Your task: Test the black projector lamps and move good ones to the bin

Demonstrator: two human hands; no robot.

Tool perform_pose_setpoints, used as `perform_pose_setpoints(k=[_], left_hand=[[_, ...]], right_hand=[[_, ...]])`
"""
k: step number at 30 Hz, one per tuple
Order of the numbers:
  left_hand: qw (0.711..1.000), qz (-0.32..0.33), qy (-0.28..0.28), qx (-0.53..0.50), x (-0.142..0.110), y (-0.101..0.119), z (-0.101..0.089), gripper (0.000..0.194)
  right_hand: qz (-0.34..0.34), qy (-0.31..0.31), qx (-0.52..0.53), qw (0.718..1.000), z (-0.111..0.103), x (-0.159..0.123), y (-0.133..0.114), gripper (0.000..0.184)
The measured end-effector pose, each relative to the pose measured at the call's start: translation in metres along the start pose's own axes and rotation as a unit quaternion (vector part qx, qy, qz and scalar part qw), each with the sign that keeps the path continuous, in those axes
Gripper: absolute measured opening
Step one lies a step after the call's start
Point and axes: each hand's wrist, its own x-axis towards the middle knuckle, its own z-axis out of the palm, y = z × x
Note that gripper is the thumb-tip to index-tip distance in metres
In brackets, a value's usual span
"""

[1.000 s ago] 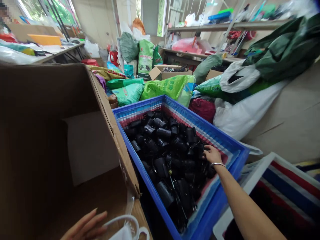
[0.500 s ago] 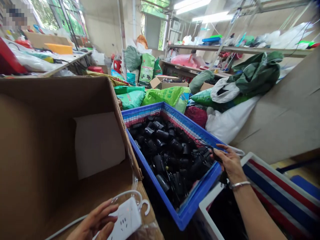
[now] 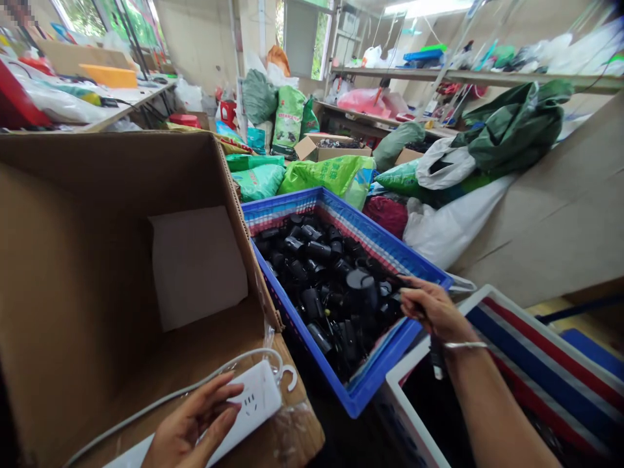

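Note:
My right hand (image 3: 431, 309) is closed round a black cable above the right edge of the blue crate (image 3: 358, 404). Below that hand hangs the cable's plug (image 3: 437, 364), with a pale metal tip. At the cable's other side a black cylindrical device (image 3: 361, 289), blurred by motion, is over the crate's heap of similar black cylinders (image 3: 316, 250). My left hand (image 3: 195, 419) is over the white power strip (image 3: 260, 396), fingers loosely curled and apart, holding nothing. Whether its fingertips touch the strip I cannot tell.
A large cardboard box (image 3: 107, 156) lies open towards me at left, a pale sheet (image 3: 199, 266) inside. At right stands a white-rimmed crate (image 3: 414, 361) with a striped lining (image 3: 531, 344) and dark contents. Filled sacks (image 3: 326, 175) lie behind the blue crate.
My right hand has moved slightly left, and a black cylinder on the cable now shows over the crate. The plug now hangs visibly beneath the hand. The camera view has shifted a little.

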Motion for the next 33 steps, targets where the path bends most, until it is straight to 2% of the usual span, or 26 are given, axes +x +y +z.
perform_pose_setpoints(k=[3, 6, 8, 11, 13, 14, 16, 17, 19, 21, 22, 24, 26, 30, 33], left_hand=[[0.997, -0.014, -0.052, -0.054, 0.009, 0.012, 0.012, 0.054], [0.981, -0.017, -0.05, -0.186, 0.022, 0.025, 0.033, 0.074], [0.941, -0.06, -0.082, -0.322, 0.032, 0.032, 0.044, 0.079], [0.853, -0.132, -0.211, -0.458, 0.039, 0.036, 0.049, 0.073], [0.826, -0.157, -0.261, -0.475, 0.037, 0.034, 0.05, 0.067], [0.822, -0.16, -0.269, -0.475, 0.034, 0.033, 0.05, 0.063], [0.831, -0.141, -0.254, -0.474, 0.026, 0.031, 0.049, 0.057], [0.841, -0.12, -0.235, -0.472, 0.023, 0.031, 0.049, 0.06], [0.869, -0.076, -0.181, -0.455, 0.017, 0.033, 0.047, 0.085], [0.904, -0.037, -0.134, -0.403, 0.014, 0.035, 0.045, 0.113], [0.922, -0.016, -0.115, -0.369, 0.012, 0.036, 0.044, 0.12], [0.949, 0.035, -0.076, -0.303, 0.007, 0.037, 0.044, 0.124], [0.962, 0.076, -0.043, -0.259, 0.001, 0.037, 0.044, 0.119], [0.984, 0.105, -0.021, -0.14, -0.009, 0.04, 0.04, 0.096], [0.993, 0.119, 0.025, 0.005, -0.013, 0.047, 0.035, 0.081]], right_hand=[[-0.063, -0.023, 0.051, 0.996, 0.001, -0.028, -0.045, 0.029], [-0.083, -0.103, 0.118, 0.984, 0.029, -0.051, -0.075, 0.028], [-0.091, -0.174, 0.161, 0.967, 0.053, -0.063, -0.087, 0.029], [-0.113, -0.279, 0.19, 0.935, 0.078, -0.075, -0.093, 0.03], [-0.124, -0.297, 0.146, 0.935, 0.083, -0.078, -0.09, 0.029], [-0.13, -0.279, 0.103, 0.946, 0.082, -0.078, -0.087, 0.028], [-0.135, -0.238, -0.007, 0.962, 0.08, -0.078, -0.077, 0.031], [-0.136, -0.228, -0.053, 0.963, 0.08, -0.079, -0.07, 0.039], [-0.131, -0.241, -0.091, 0.957, 0.086, -0.085, -0.053, 0.066], [-0.13, -0.264, -0.08, 0.952, 0.099, -0.097, -0.035, 0.096], [-0.136, -0.266, -0.074, 0.952, 0.107, -0.104, -0.026, 0.105], [-0.149, -0.258, -0.079, 0.951, 0.124, -0.117, -0.011, 0.117], [-0.149, -0.249, -0.088, 0.953, 0.136, -0.127, 0.0, 0.115], [-0.145, -0.179, -0.159, 0.96, 0.145, -0.134, 0.009, 0.076], [-0.208, -0.128, -0.255, 0.936, 0.144, -0.13, 0.012, 0.07]])
